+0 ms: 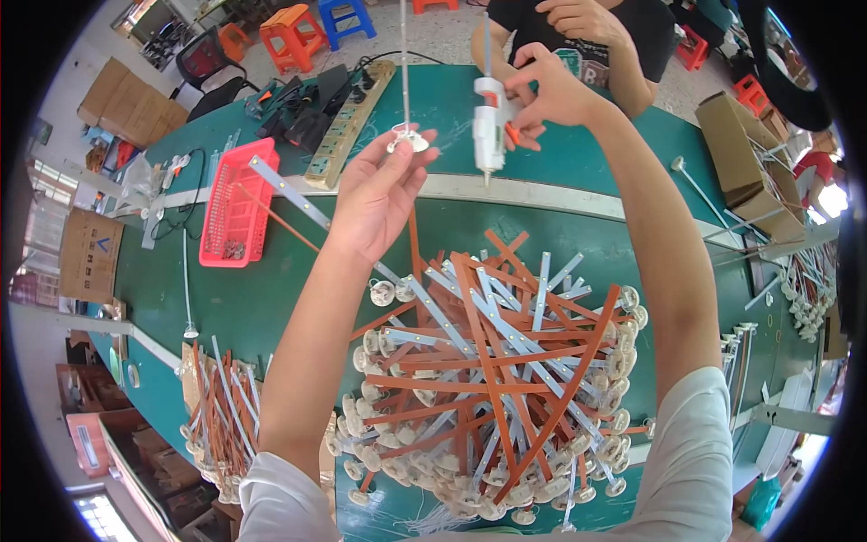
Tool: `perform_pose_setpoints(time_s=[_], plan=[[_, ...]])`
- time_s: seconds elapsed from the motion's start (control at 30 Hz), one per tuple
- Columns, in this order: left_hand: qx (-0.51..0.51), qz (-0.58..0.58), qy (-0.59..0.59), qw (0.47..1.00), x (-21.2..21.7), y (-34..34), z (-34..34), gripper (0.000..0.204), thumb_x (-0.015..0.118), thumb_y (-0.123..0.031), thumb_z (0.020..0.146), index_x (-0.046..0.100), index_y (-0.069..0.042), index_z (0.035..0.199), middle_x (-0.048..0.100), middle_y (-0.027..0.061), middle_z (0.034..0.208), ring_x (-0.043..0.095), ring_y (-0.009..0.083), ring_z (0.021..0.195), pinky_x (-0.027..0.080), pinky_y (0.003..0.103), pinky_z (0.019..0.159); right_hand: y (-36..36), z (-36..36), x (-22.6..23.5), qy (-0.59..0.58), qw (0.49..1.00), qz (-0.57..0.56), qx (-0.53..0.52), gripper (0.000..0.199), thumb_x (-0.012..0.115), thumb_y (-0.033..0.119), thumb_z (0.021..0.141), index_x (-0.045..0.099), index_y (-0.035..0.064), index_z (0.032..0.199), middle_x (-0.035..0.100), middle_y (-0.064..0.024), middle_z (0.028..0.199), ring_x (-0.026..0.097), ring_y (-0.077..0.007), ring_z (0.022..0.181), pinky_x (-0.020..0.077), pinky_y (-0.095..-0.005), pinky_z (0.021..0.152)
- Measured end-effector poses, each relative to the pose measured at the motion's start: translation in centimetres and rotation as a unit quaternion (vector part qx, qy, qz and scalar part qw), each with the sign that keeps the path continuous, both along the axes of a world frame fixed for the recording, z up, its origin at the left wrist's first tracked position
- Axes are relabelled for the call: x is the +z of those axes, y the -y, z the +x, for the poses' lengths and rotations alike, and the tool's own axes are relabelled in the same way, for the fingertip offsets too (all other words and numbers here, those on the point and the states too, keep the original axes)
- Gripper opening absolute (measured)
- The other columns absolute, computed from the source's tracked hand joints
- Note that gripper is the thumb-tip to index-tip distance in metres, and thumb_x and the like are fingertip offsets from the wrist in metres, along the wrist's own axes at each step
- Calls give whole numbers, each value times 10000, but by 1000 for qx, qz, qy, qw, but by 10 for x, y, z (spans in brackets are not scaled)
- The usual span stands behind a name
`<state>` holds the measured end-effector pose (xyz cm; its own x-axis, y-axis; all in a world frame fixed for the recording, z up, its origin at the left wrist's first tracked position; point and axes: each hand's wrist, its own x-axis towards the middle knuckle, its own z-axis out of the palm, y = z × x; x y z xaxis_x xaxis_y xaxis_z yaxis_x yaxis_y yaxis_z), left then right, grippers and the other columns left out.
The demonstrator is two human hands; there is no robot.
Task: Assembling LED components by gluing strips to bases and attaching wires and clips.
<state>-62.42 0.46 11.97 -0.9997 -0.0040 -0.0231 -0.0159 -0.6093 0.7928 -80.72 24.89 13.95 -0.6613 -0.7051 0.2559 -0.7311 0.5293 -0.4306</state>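
Two hands raised above the green counter [181, 298]. Left hand [379, 194] pinches a small white round cap on a thin white rod [408, 140], held up beside the white glue gun [489, 126], level with its nozzle. Right hand [551, 90] grips that gun, nozzle down. Below the gun: heap of orange strips and white capped rods [488, 388], within reach.

A green bench [271, 298] is carrying a big tangled heap of strips [492, 379], orange and white with round end caps. A smaller heap [221, 415] is lying at its left edge. Farther back, a red basket [237, 203], a beige power strip [350, 126] and black cables [298, 104] are resting.
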Motion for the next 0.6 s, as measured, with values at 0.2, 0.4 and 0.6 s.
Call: perform_pose_setpoints(time_s=[0.2, 0.4, 0.6], plan=[[30, -2, -40, 999, -4, 8, 0, 361, 631, -130, 929, 522, 4, 1246, 594, 139, 1221, 614, 166, 1031, 501, 238, 830, -11, 7, -17, 13, 997, -74, 33, 343, 781, 112, 572, 653, 9, 873, 414, -114, 1202, 488, -253, 1011, 432, -321, 862], [-3, 51, -66, 997, -10, 24, 4, 380, 620, -149, 937, 514, 19, 1261, 590, 152, 1229, 618, 164, 1017, 517, 233, 816, -12, 32, -3, 38, 974, -223, 26, 312, 725, 81, 670, 641, -12, 956, 569, -60, 1052, 554, -141, 900, 470, -279, 763], [-38, 86, -90, 992, -15, 30, 3, 468, 617, -163, 935, 453, 64, 1310, 571, 183, 1230, 591, 195, 994, 535, 261, 818, -7, 49, -2, 200, 890, -406, 54, 335, 663, 73, 779, 579, -20, 1090, 662, -69, 948, 617, -122, 803, 508, -282, 709]])
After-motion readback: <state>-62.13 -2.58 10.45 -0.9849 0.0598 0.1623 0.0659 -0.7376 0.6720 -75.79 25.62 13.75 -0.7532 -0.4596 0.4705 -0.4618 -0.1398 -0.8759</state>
